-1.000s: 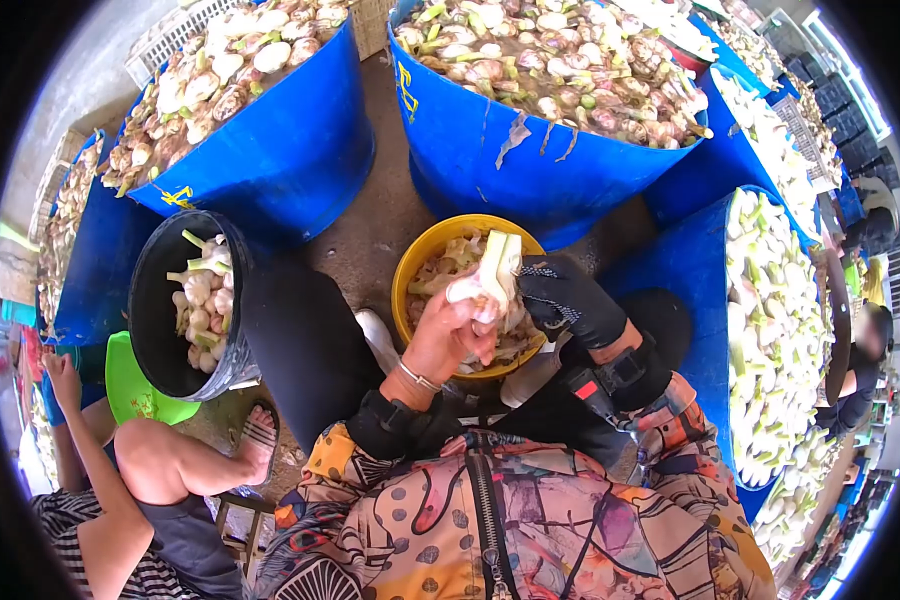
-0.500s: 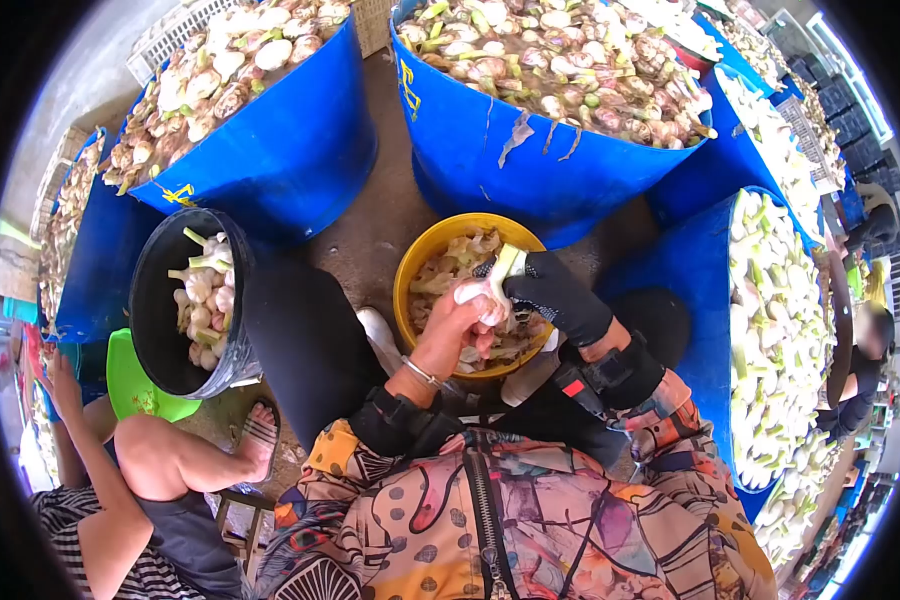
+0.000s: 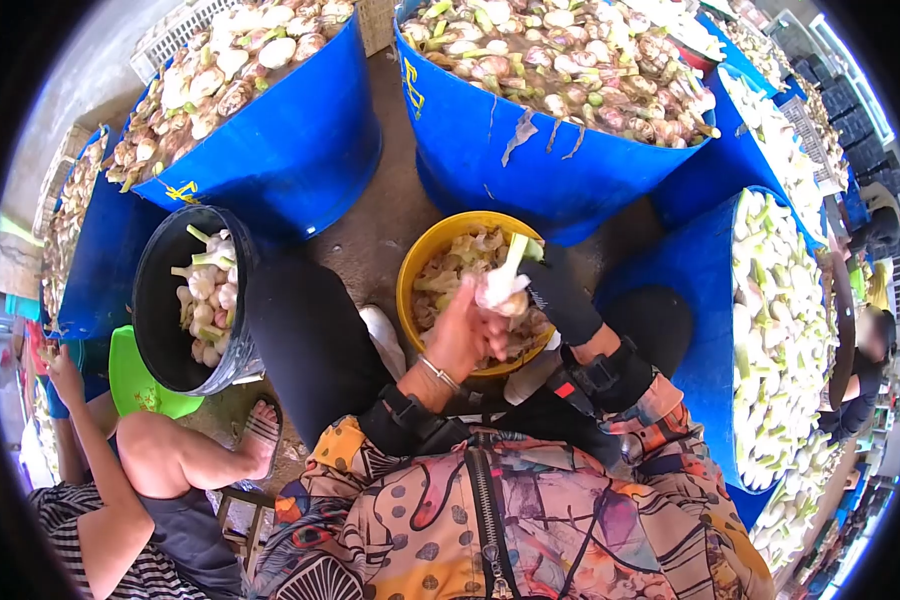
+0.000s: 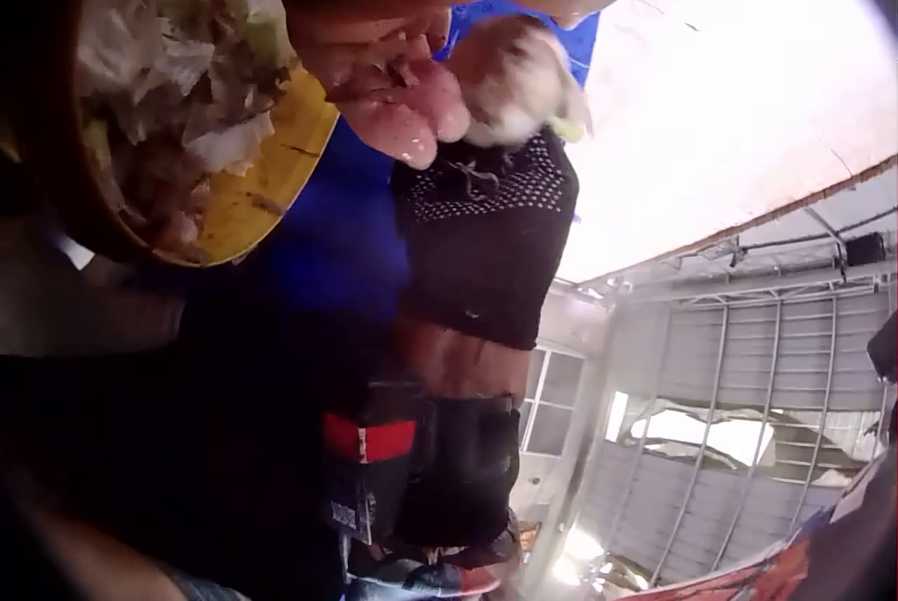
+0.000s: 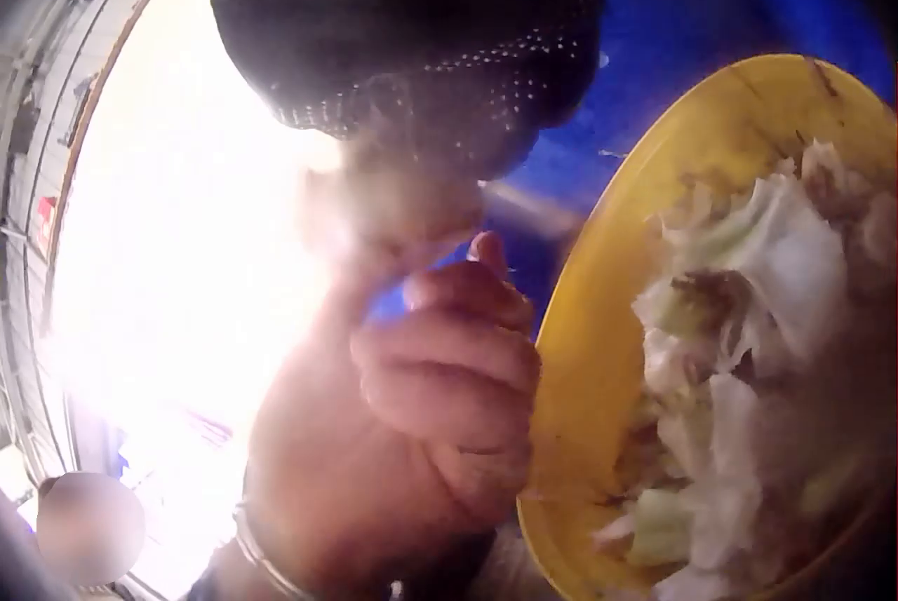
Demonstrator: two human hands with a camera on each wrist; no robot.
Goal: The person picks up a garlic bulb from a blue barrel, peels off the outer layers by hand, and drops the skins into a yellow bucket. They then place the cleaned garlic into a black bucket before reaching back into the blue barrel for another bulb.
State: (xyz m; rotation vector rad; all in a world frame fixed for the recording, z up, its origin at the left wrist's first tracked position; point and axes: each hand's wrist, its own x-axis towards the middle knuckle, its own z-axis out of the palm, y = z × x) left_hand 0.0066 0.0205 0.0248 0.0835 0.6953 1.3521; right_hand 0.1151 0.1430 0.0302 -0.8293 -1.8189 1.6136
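A garlic bulb (image 3: 505,290) with a pale green stem slants up to the right over the yellow bucket (image 3: 408,265). My bare left hand (image 3: 457,335) holds the bulb from the left, its lower fingers curled in below. From the right, my right hand (image 3: 562,290) in a black dotted glove grips the bulb's far side; the glove hides its fingertips in the head view. In the left wrist view the whitish bulb (image 4: 517,75) sits between the bare fingers (image 4: 400,124) and the glove (image 4: 484,208). Loose garlic skins (image 5: 744,335) fill the yellow bucket.
Left of my knee leans a black bucket (image 3: 148,300) of trimmed garlic bulbs (image 3: 205,300). Large blue tubs (image 3: 560,190) heaped with garlic stand ahead and at right. A green basin (image 3: 135,375) and another person's leg (image 3: 185,460) are at left.
The broad stem sheath seen a second ago has given way to a slimmer stem. My gloved hand has drawn down and right, and the bulb has shifted slightly right with my left hand.
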